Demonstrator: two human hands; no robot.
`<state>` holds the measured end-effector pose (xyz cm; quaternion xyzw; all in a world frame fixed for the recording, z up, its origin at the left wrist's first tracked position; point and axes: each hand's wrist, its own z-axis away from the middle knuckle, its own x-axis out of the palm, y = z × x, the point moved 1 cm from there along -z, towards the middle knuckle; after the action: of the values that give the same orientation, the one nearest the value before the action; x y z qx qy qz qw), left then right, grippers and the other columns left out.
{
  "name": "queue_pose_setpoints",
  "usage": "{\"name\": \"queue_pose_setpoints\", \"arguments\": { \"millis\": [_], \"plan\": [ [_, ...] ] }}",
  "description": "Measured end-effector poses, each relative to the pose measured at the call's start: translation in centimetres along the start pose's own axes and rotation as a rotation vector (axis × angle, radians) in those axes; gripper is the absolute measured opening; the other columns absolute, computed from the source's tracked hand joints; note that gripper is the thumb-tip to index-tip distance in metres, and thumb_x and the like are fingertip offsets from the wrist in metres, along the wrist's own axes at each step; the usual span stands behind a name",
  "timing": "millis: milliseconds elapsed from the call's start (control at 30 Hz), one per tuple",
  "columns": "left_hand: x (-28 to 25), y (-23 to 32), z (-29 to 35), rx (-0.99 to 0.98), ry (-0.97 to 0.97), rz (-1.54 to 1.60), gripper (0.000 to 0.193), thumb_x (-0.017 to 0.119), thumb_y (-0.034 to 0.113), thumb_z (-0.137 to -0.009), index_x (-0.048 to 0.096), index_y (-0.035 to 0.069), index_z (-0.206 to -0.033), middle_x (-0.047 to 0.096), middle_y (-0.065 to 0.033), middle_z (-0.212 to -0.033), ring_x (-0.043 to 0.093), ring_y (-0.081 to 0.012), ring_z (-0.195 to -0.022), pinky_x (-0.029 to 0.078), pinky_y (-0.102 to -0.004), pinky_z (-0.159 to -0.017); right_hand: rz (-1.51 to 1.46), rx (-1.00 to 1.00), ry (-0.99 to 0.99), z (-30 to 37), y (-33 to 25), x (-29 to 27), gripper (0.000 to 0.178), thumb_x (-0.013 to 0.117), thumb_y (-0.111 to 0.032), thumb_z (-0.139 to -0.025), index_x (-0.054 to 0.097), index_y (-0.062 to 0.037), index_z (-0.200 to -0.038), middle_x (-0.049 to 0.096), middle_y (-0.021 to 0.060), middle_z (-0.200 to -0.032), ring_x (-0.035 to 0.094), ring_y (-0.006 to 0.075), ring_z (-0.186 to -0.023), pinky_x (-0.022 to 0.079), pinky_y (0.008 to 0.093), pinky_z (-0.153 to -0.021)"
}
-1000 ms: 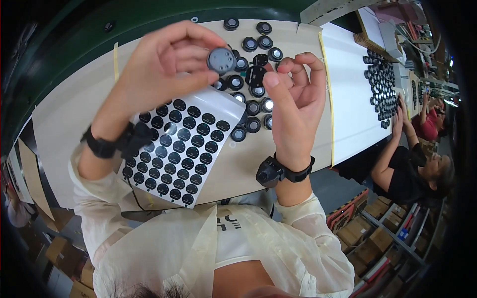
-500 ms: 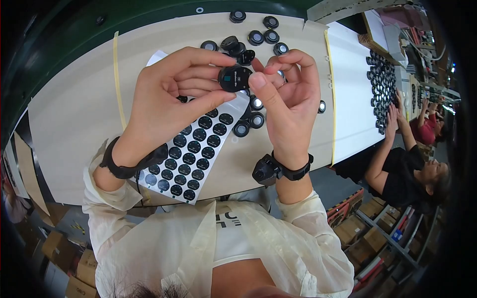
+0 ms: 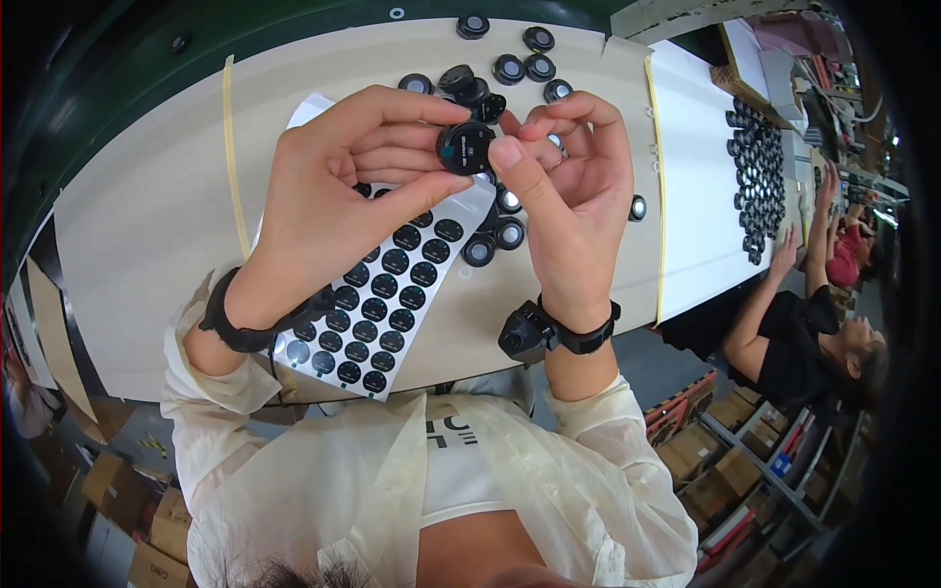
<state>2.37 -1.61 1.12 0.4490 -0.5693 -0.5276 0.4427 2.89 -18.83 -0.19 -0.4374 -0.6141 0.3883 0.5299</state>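
Observation:
My left hand (image 3: 338, 162) pinches a round black device (image 3: 465, 148) by its left side, between the thumb below and the fingers above. A dark label with small print and a teal patch covers its face, which is turned up toward me. My right hand (image 3: 573, 181) is closed at the device's right edge, thumb tip against it, the other fingers curled. Under my left hand lies a white sheet of round black stickers (image 3: 375, 310), partly covered by that hand. Several black round devices with silver centres (image 3: 509, 232) lie around and behind my hands.
Yellow tape strips (image 3: 233, 147) mark the beige table (image 3: 137, 225). At the right a white surface (image 3: 691, 216) bears a dense cluster of black round devices (image 3: 755, 186), beside a co-worker in black (image 3: 784, 323). Cardboard boxes (image 3: 696, 446) stand below on the floor.
The device in my hands has tilted slightly and shifted a little right; my grip looks much the same. The co-worker's hands have lifted away from the cluster at the right.

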Motion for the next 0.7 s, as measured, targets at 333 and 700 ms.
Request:
{"name": "queue_pose_setpoints", "arguments": {
  "millis": [333, 700],
  "plan": [
    [0.2, -0.5, 0.4, 0.069, 0.047, -0.045, 0.034, 0.069, -0.013, -0.075, 0.061, -0.009, -0.107, 0.066, -0.0155, -0.101, 0.068, -0.0197, -0.087, 0.056, -0.0282, -0.082, 0.061, 0.043, 0.016, 0.1, -0.1, 0.4, 0.039, 0.071, 0.009, -0.076, 0.047, 0.0018, -0.106, 0.056, 0.0092, -0.096, 0.060, 0.0084, -0.081, 0.048, 0.0243, -0.078],
    [-0.5, -1.0, 0.2, 0.114, 0.043, -0.085, 0.030, 0.069, -0.010, -0.077, 0.064, -0.008, -0.106, 0.067, -0.0179, -0.102, 0.067, -0.0182, -0.088, 0.056, -0.0274, -0.081, 0.190, -0.040, -0.028, -0.3, 0.9, 0.1, 0.043, 0.076, 0.006, -0.072, 0.047, -0.0022, -0.103, 0.056, 0.0031, -0.087, 0.057, 0.0062, -0.077, 0.050, 0.0293, -0.090]
  ]
}}
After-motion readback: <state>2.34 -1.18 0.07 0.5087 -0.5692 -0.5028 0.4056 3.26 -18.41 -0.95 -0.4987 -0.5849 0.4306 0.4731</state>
